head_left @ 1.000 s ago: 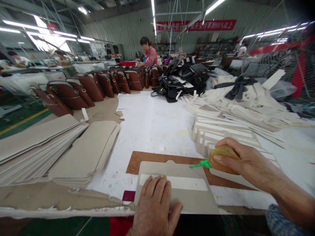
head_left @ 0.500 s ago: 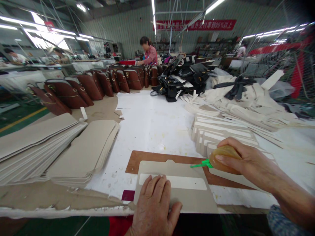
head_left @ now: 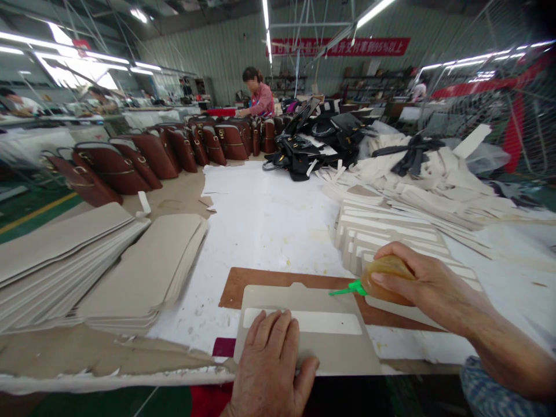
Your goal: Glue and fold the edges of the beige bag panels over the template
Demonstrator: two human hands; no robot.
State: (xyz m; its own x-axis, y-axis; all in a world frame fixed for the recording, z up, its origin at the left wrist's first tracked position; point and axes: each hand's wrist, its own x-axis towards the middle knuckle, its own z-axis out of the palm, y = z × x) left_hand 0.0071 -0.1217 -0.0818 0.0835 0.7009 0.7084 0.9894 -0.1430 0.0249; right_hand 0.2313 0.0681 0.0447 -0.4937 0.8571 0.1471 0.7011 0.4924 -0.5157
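Note:
My left hand (head_left: pixel 273 362) lies flat, palm down, on a beige panel (head_left: pixel 336 353) at the table's front edge. A white strip (head_left: pixel 325 323) runs across that panel, partly under my fingers. Beneath the panel's back part lies a brown sheet (head_left: pixel 234 286). My right hand (head_left: pixel 428 286) is wrapped round a yellowish squeeze bottle (head_left: pixel 386 281), tilted to the left. Its green nozzle (head_left: pixel 347 289) points at the panel's upper right part; whether the tip touches cannot be made out.
Beige panels (head_left: pixel 143 266) are stacked on the left, more with white strips (head_left: pixel 391 223) on the right. Brown bags (head_left: pixel 154 153), black pieces (head_left: pixel 299 150) and pale scraps (head_left: pixel 417 174) lie farther back. A person (head_left: pixel 260 98) is behind the bags.
The whole view has shifted slightly. My right hand and the nozzle are a little farther left along the panel. My left hand stays on the panel.

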